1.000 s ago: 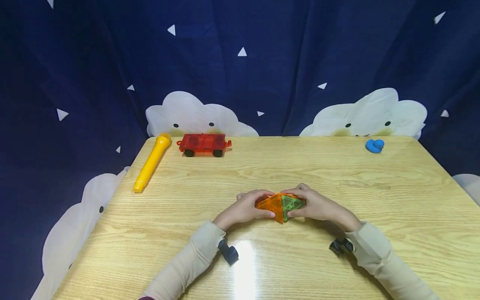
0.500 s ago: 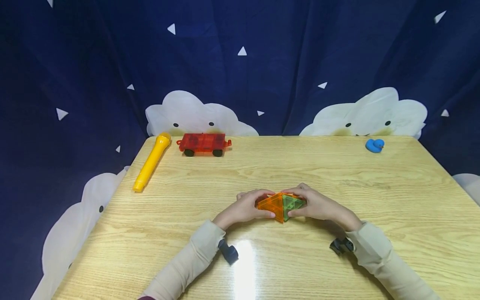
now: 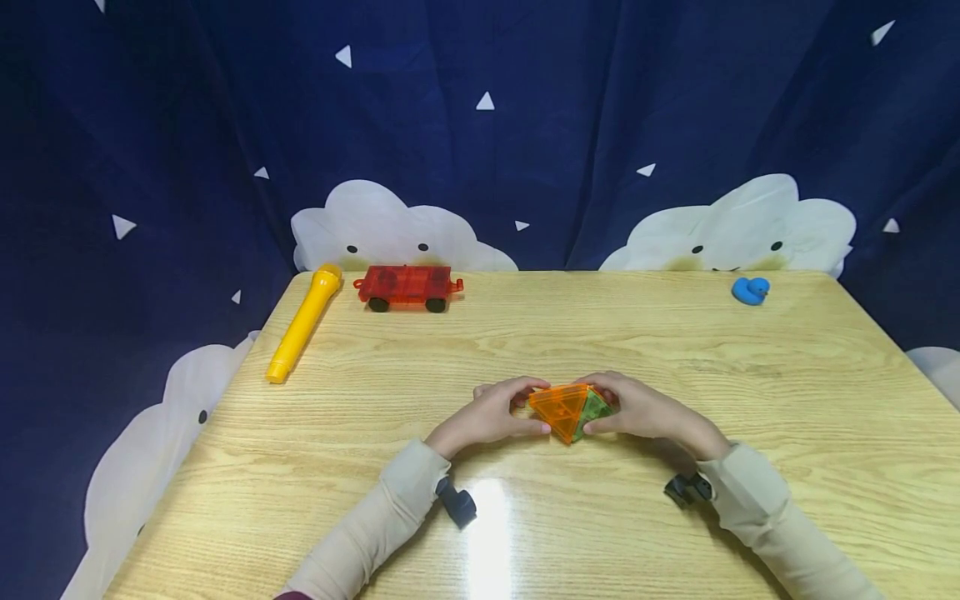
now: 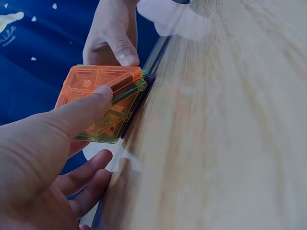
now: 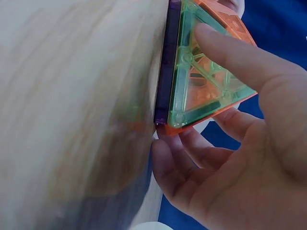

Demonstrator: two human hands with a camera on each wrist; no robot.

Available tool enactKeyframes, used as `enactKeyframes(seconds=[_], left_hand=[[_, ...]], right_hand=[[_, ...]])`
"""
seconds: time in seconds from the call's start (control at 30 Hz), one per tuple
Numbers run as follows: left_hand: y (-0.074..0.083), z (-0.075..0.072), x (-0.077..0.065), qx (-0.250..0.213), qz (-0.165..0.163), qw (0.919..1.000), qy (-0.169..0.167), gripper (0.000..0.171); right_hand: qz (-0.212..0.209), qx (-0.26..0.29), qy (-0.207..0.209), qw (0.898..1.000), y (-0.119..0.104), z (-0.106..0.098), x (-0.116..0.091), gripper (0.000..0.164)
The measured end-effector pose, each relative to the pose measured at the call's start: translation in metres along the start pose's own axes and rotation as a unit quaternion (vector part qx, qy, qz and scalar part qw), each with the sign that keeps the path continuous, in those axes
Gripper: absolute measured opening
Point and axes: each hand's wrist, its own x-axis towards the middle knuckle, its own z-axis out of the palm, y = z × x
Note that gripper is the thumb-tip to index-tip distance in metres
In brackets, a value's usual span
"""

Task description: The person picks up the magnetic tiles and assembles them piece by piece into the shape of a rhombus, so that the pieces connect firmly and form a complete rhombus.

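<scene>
Several magnetic tiles are joined into a small block just above or on the table, the orange tile [image 3: 561, 410] facing front-left and the green tile [image 3: 595, 408] on the right. A purple tile [image 5: 168, 67] forms its underside in the right wrist view. My left hand [image 3: 493, 415] holds the block from the left, its thumb lying across the orange tile in the left wrist view. From the right, my right hand [image 3: 643, 408] grips it, thumb on the green tile and fingers behind or below. The far side of the block is hidden.
On the wooden table [image 3: 375, 358], a yellow toy microphone [image 3: 303, 325] lies at the back left. Beside it stands a red toy car base [image 3: 406, 287] with black wheels. A blue rubber duck [image 3: 750, 291] sits at the back right. A dark blue curtain [image 3: 540, 150] hangs behind.
The block has turned between my hands and shifted slightly right. More of the orange tile's top edge shows now, and less of the green tile. Both hands stay around it.
</scene>
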Motion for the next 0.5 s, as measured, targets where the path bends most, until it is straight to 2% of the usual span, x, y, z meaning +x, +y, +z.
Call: enactKeyframes(seconds=[0.33, 0.5], left_hand=[[0.0021, -0.0018, 0.0018, -0.021, 0.005, 0.9997, 0.008, 0.06], [-0.001, -0.0017, 0.0014, -0.034, -0.009, 0.9992, 0.018, 0.06]], right_hand=[[-0.001, -0.011, 0.017, 1.0, 0.0032, -0.0007, 0.0019, 0.059], [0.013, -0.024, 0.025, 0.999, 0.0027, 0.0008, 0.0073, 0.061]])
